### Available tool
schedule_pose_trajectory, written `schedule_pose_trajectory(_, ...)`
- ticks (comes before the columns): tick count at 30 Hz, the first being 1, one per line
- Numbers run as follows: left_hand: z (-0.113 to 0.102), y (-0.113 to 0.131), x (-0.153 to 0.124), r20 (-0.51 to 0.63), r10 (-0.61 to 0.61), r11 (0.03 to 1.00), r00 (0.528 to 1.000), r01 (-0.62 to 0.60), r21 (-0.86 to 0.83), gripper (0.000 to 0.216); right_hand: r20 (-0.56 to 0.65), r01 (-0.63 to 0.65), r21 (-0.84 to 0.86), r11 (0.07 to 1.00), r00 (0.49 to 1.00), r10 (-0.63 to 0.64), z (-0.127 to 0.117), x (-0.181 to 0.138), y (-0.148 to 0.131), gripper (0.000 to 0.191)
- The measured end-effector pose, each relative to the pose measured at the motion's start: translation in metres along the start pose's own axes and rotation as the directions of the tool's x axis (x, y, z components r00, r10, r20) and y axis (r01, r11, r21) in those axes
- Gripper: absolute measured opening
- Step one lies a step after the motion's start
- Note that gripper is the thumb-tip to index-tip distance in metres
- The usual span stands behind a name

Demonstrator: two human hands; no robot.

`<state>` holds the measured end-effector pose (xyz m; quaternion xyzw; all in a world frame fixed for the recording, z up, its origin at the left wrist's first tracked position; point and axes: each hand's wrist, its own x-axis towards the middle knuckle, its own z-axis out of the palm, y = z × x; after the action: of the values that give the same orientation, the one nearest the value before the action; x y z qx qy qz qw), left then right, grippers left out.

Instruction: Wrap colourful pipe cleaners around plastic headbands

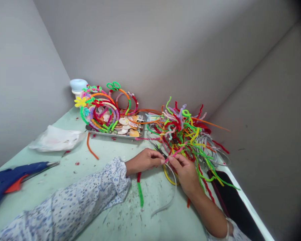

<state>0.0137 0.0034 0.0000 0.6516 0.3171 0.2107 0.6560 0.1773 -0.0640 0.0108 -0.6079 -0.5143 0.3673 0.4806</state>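
My left hand (145,161) is closed in a pinch at the top of a pale grey curved band (175,187), whose bare free end curves down toward the table. A pink pipe cleaner (177,151) meets the band there and slants up to the right. Thumb and fingers of my right hand (187,172) pinch this pipe cleaner close to the left fingertips. Below my left wrist hangs a red-and-green fuzzy length (140,194); whether it belongs to the same band is hidden by the hand. Dark-handled scissors (160,150) lie partly hidden just behind the hands.
A tangled pile of coloured pipe cleaners (180,127) lies behind my right hand. Wrapped headbands (105,113) stand on a metal tray (115,134) of cutouts. A blue glue gun (22,172), plastic packet (56,139), lidded tub (78,85) and dark flat object (234,197) lie around.
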Motion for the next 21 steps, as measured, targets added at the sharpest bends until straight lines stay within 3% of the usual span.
schedule_pose_trajectory(13, 0.0028, -0.0005, 0.0022, -0.017, 0.039, 0.995, 0.999, -0.037, 0.097, 0.029, -0.054, 0.003, 0.022, 1.0, 0.999, -0.001, 0.0014, -0.002, 0.0033, 0.025)
schedule_pose_trajectory(21, 0.0032, 0.0034, 0.0, 0.006, 0.025, 0.993, 1.0, -0.025, 0.112, 0.025, 0.068, -0.078, 0.199, 0.977, 0.996, 0.066, -0.002, 0.0025, 0.0059, 0.023)
